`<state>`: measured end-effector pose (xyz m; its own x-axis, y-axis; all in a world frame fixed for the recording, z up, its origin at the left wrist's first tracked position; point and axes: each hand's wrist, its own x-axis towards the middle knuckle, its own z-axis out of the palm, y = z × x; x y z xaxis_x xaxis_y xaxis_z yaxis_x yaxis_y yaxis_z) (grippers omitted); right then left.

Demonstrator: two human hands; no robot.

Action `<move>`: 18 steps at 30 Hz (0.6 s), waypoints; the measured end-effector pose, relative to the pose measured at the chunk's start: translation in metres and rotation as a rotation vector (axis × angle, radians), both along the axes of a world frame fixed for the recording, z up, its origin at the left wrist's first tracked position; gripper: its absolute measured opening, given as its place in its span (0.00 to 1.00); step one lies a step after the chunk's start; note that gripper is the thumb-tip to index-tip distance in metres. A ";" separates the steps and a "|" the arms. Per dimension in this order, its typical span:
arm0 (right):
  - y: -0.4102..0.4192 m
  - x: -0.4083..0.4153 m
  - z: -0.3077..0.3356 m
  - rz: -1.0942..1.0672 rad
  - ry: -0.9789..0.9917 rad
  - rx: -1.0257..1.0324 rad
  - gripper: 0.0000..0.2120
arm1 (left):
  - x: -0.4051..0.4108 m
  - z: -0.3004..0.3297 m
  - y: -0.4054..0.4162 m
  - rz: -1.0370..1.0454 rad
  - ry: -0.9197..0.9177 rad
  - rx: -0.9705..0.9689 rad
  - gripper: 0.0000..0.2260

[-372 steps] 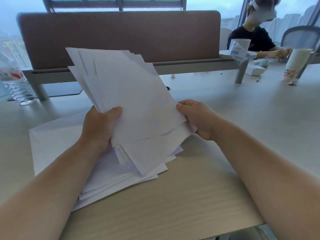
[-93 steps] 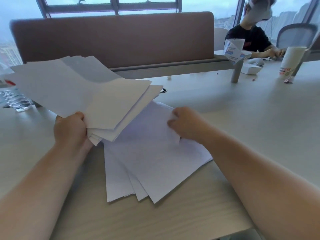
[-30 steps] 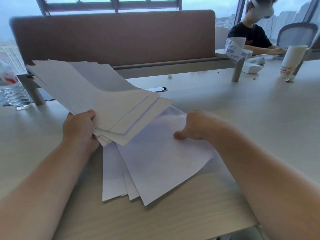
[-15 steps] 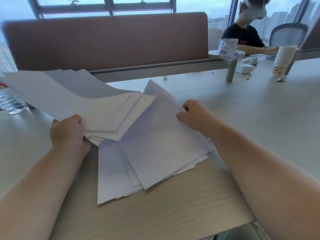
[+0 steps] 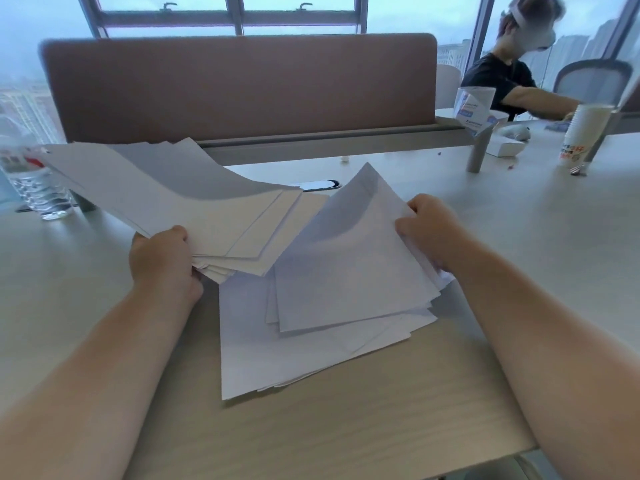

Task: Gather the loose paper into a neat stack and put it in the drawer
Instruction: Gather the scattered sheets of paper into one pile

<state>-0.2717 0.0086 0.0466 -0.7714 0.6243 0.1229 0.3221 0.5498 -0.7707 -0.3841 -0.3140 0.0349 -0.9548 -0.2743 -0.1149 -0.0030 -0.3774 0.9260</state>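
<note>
My left hand grips a fanned bundle of white paper by its near corner and holds it raised above the desk, sloping up to the left. My right hand pinches the right edge of a few more white sheets, their far corner tilted up off the desk. Beneath them other loose sheets lie spread flat on the light wooden desk. No drawer is in view.
A brown divider panel runs along the back of the desk. A clear water bottle stands at the far left. At the far right sit a stack of paper cups, a small box and a person in black.
My right hand has taken hold of the top sheets on the desk and lifted their edge. The bundle in my left hand has stayed raised, shifting slightly.
</note>
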 end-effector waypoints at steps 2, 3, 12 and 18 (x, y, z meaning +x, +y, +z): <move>0.005 0.000 -0.003 -0.030 0.030 0.185 0.08 | 0.001 0.001 0.003 -0.010 0.029 -0.027 0.07; 0.007 0.001 -0.004 -0.039 0.069 0.244 0.07 | 0.004 0.003 0.004 -0.001 0.035 -0.056 0.08; 0.009 0.009 0.013 -0.276 0.646 0.202 0.10 | 0.009 0.005 0.010 -0.080 0.109 -0.096 0.12; 0.025 0.007 0.023 -0.503 0.936 -0.510 0.12 | 0.012 0.005 0.012 -0.164 0.091 -0.185 0.10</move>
<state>-0.2647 0.0338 0.0695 -0.1663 0.9732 0.1587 -0.3935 0.0821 -0.9157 -0.3721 -0.3019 0.0397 -0.9924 -0.1229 0.0112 0.0362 -0.2029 0.9785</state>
